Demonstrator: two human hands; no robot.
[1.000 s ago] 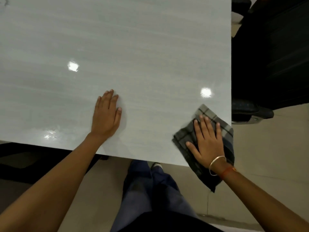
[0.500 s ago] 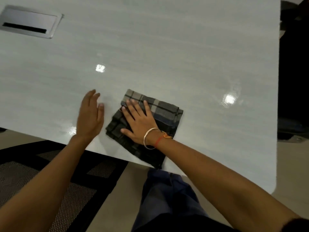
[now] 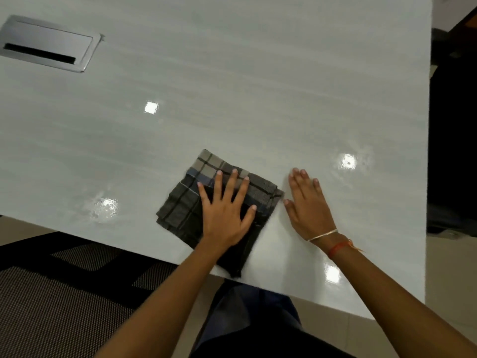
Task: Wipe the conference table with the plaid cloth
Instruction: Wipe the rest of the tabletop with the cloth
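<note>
The folded grey plaid cloth lies on the glossy pale conference table, close to its near edge, one corner hanging just over that edge. My left hand presses flat on the cloth with fingers spread and straight. My right hand, with a bangle and a red thread at the wrist, rests flat on the bare table just right of the cloth, its thumb near the cloth's right corner.
A metal cable hatch is set into the table at the far left. A dark mesh chair stands below the near edge on the left. Dark chairs line the table's right edge.
The cloth has passed from my right hand to my left. My right hand came off it and now lies on the bare table to its right; my left hand moved onto the cloth.
</note>
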